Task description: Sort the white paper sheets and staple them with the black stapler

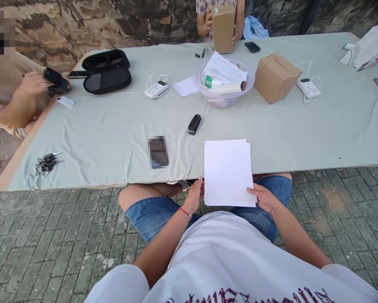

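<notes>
Holding a paper stack (228,172) across the near edge of the tabletop (119,126), partly over it, partly out above the lap (157,214). With the right hand (266,198), pinching the stack low on its right edge, thumb on the top sheet, other fingers mostly hidden. With the left hand (194,195), close against the stack's left edge, thumb raised, other fingers partly out of sight; cannot tell whether pinching the paper or merely resting beside it.

Done, by the look of it: gathered into one stack, kept flat, roughly lined up. Remaining, as a judgement: a little evening out, with lower sheets peeking past the top one along the right edge. No writing or fastening visible on the top sheet; cannot count the sheets. Seems partway, closer to orderly than to loose.

Beyond the stack and slightly to its left, untouched: a black stapler (194,124). Farther beyond the stack: a translucent basin (222,102), with papers (222,69) and a white roll (231,87) inside. Beyond the stack and to its right: a cardboard box (275,78). Well left of the stack: a bunch of keys (46,163)
</notes>
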Demonstrator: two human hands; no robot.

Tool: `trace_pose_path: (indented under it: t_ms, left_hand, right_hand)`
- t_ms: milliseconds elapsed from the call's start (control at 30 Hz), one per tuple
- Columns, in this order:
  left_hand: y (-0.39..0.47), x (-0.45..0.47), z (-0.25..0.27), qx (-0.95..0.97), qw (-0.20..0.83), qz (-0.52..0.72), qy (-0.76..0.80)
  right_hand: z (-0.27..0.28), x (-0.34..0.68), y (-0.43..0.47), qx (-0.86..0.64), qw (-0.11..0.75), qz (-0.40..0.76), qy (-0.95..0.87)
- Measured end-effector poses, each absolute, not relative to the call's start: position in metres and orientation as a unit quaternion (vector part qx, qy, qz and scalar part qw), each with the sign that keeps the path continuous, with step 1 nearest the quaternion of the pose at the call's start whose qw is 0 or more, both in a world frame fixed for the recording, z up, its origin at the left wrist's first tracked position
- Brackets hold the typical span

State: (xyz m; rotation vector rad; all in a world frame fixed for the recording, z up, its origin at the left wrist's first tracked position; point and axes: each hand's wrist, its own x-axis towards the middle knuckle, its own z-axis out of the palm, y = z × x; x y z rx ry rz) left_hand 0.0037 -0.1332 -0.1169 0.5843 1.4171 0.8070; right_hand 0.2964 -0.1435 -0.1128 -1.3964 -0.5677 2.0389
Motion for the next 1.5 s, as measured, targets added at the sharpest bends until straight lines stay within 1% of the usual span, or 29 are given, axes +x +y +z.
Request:
trace_pose_path:
  t_ms: [67,133,233,300,400,533,600,700,767,833,933,1033,1100,1167,1233,1333,1400,1500]
  left_hand:
    - [-0.130,0.015,-0.117,0.257,0.670,0.388,0.578]
    - [-0.127,0.023,-0.118,0.274,0.654,0.417,0.569]
    - [-0.125,0.026,-0.121,0.258,0.652,0.428,0.570]
    - [-0.126,0.024,-0.123,0.242,0.664,0.427,0.564]
    - [-0.129,0.020,-0.124,0.248,0.661,0.425,0.567]
    - [-0.128,0.016,-0.122,0.294,0.621,0.413,0.598]
    - [-0.126,0.014,-0.122,0.312,0.603,0.399,0.616]
    - [-0.124,0.010,-0.122,0.328,0.601,0.373,0.627]
    - [-0.125,0.009,-0.121,0.328,0.618,0.368,0.613]
    - [-0.126,0.010,-0.120,0.330,0.632,0.369,0.596]
    - [-0.127,0.012,-0.116,0.391,0.608,0.356,0.593]
    - [-0.126,0.010,-0.110,0.490,0.526,0.336,0.608]
    - [-0.124,0.007,-0.105,0.531,0.480,0.330,0.615]
    - [-0.118,0.002,-0.098,0.548,0.468,0.334,0.607]
    - [-0.107,-0.004,-0.089,0.545,0.495,0.357,0.575]
    - [-0.076,-0.016,-0.064,0.512,0.566,0.426,0.485]
    - [-0.045,-0.025,-0.041,0.511,0.568,0.481,0.430]
    - [0.003,-0.037,-0.003,0.528,0.552,0.540,0.355]
  right_hand:
    - [-0.113,0.291,-0.142,-0.515,0.292,0.775,-0.221]
    - [-0.115,0.287,-0.138,-0.521,0.306,0.762,-0.233]
    - [-0.121,0.287,-0.134,-0.594,0.349,0.675,-0.264]
    - [-0.126,0.285,-0.135,-0.621,0.357,0.635,-0.289]
    - [-0.129,0.279,-0.145,-0.599,0.340,0.664,-0.292]
    - [-0.126,0.277,-0.158,-0.585,0.277,0.717,-0.261]
    - [-0.126,0.283,-0.156,-0.569,0.263,0.735,-0.258]
    - [-0.126,0.292,-0.143,-0.557,0.314,0.732,-0.236]
    - [-0.127,0.292,-0.130,-0.549,0.358,0.726,-0.209]
    - [-0.128,0.286,-0.119,-0.530,0.382,0.734,-0.185]
    - [-0.130,0.273,-0.112,-0.499,0.367,0.771,-0.149]
    - [-0.129,0.262,-0.111,-0.506,0.345,0.777,-0.143]
    - [-0.125,0.259,-0.109,-0.525,0.360,0.751,-0.178]
    - [-0.116,0.259,-0.100,-0.529,0.379,0.722,-0.235]
    - [-0.101,0.259,-0.083,-0.521,0.393,0.693,-0.306]
    - [-0.068,0.260,-0.045,-0.503,0.414,0.625,-0.430]
    - [-0.043,0.258,-0.018,-0.470,0.436,0.574,-0.509]
    - [-0.010,0.251,0.016,-0.416,0.462,0.529,-0.577]
